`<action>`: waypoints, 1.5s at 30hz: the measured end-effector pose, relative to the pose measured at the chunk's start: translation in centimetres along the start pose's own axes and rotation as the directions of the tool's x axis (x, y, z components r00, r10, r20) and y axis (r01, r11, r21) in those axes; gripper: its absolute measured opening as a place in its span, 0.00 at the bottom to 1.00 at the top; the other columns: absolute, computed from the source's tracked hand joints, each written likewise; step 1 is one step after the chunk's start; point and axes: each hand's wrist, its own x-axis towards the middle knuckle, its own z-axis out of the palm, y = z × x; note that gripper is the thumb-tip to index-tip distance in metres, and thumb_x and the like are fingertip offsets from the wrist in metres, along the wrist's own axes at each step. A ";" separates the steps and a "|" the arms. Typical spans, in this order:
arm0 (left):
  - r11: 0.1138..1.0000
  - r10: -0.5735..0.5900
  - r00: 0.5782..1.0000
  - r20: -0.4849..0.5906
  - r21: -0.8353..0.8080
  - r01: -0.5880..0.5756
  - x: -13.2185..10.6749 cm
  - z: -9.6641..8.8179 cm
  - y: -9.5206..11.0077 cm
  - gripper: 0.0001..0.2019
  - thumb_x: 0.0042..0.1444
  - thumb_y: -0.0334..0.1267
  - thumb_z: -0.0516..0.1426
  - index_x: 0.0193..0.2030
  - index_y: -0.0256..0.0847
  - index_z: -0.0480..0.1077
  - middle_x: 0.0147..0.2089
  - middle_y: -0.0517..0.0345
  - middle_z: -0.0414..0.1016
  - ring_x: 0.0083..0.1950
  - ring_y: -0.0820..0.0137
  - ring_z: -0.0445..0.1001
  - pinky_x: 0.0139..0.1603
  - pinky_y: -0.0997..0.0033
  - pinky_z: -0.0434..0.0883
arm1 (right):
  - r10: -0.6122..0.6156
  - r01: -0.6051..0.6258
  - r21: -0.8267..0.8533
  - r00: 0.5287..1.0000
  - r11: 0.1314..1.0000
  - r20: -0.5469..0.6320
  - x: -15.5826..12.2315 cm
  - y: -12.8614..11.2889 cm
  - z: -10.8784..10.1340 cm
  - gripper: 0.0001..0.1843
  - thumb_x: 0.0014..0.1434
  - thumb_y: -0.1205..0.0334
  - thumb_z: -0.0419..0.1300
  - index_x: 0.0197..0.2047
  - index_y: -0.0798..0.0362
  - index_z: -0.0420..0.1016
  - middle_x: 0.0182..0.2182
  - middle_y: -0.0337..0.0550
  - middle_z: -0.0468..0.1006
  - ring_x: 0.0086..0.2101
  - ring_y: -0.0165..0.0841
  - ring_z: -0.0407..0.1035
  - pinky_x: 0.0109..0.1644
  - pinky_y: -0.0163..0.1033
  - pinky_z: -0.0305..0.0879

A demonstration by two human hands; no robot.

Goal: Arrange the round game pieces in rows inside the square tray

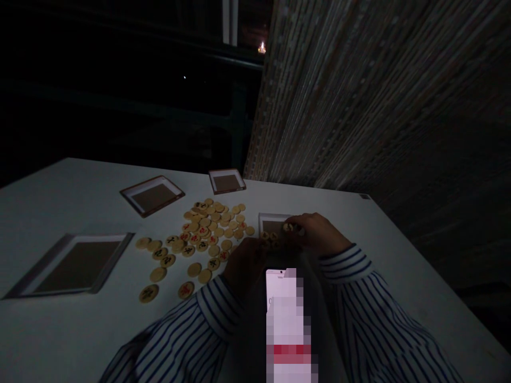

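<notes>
The round Chinese chess pieces (pixel 203 229) on the worktop (pixel 72 202) bear brush-style characters, some black and some red, but at this size and in this dim light no single character can be read with certainty. The smartphone (pixel 285 319) has a tiny word at the top of its screen, too small to read, and the rest is pixelated.

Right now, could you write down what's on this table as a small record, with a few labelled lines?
Right hand: fingers pinch a round Chinese chess piece above a tray.
Left hand: beside a few pieces in that tray.
Loose pieces: many wooden discs, red and black characters, spread on the table.
Other trays: three, white-rimmed, brown-based.
Table: white.
Phone: below the hands, screen blurred.
Sleeves: white, blue-striped.
</notes>
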 end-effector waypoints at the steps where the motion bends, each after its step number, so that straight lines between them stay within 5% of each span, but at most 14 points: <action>1: 1.000 -0.005 1.000 0.005 0.008 0.005 0.0 0.0 0.0 0.09 0.57 0.34 0.48 0.37 0.35 0.69 0.33 0.51 0.73 0.33 0.69 0.71 0.35 0.68 0.70 | 0.008 -0.007 -0.042 1.000 0.999 0.027 0.3 0.0 0.0 0.12 0.52 0.62 0.57 0.41 0.50 0.75 0.31 0.45 0.79 0.30 0.36 0.72 0.33 0.38 0.62; 19: 0.997 0.063 0.998 0.004 0.053 -0.063 -0.1 0.1 -0.3 0.07 0.57 0.32 0.49 0.36 0.36 0.68 0.32 0.54 0.71 0.33 0.70 0.70 0.33 0.70 0.70 | 0.029 0.033 -0.185 0.945 0.982 0.324 2.0 0.2 1.4 0.13 0.55 0.59 0.51 0.40 0.49 0.75 0.38 0.45 0.78 0.38 0.36 0.71 0.36 0.37 0.61; 45: 0.996 0.032 0.999 0.041 0.076 -0.035 -0.1 0.2 -0.4 0.08 0.55 0.28 0.51 0.39 0.36 0.68 0.35 0.53 0.72 0.36 0.69 0.71 0.35 0.69 0.70 | 0.016 0.028 -0.104 0.918 0.994 0.396 2.2 0.1 1.5 0.12 0.56 0.63 0.51 0.36 0.52 0.76 0.34 0.45 0.78 0.31 0.31 0.70 0.30 0.33 0.58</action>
